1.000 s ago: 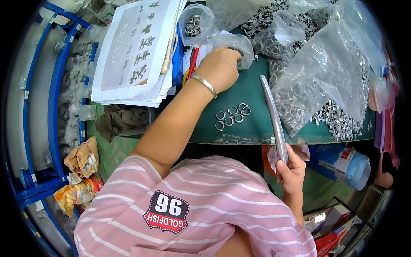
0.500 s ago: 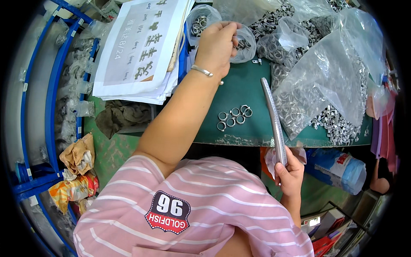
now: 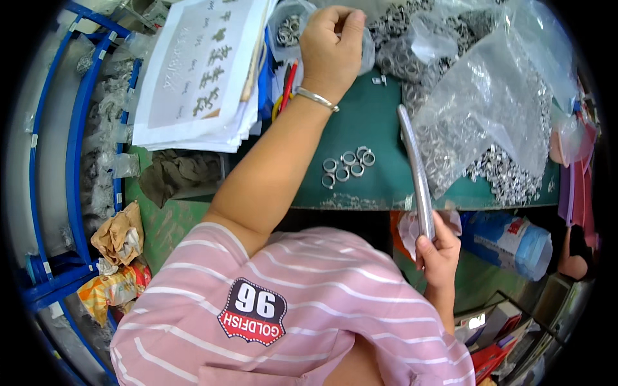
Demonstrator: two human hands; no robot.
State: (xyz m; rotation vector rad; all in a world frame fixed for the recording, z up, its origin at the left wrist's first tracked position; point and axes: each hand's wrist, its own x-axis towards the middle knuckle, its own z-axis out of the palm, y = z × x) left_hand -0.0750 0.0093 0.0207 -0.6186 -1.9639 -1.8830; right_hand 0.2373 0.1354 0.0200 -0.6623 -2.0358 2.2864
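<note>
My left hand (image 3: pixel 331 42) reaches far across the green table mat (image 3: pixel 373 122), its fingers curled on a small clear plastic bag (image 3: pixel 367 53) among the bags at the back. A silver bangle sits on that wrist. Down at the table's front edge, my right hand (image 3: pixel 438 251) grips the lower end of a long slim metal rod (image 3: pixel 415 167), which stands up and leans away from me. Between the two hands, a small cluster of several metal rings (image 3: pixel 347 166) lies on the mat.
Big clear bags of metal rings (image 3: pixel 489 109) fill the right and back of the table. A stack of printed papers (image 3: pixel 199 71) lies at the left. A blue wrapped roll (image 3: pixel 515 241) sits at the lower right, and a blue rack (image 3: pixel 77 128) with crumpled wrappers (image 3: pixel 119 238) stands at the left.
My left hand has moved farther away across the table, up to the bags at the back. My right hand and the rod have barely shifted.
</note>
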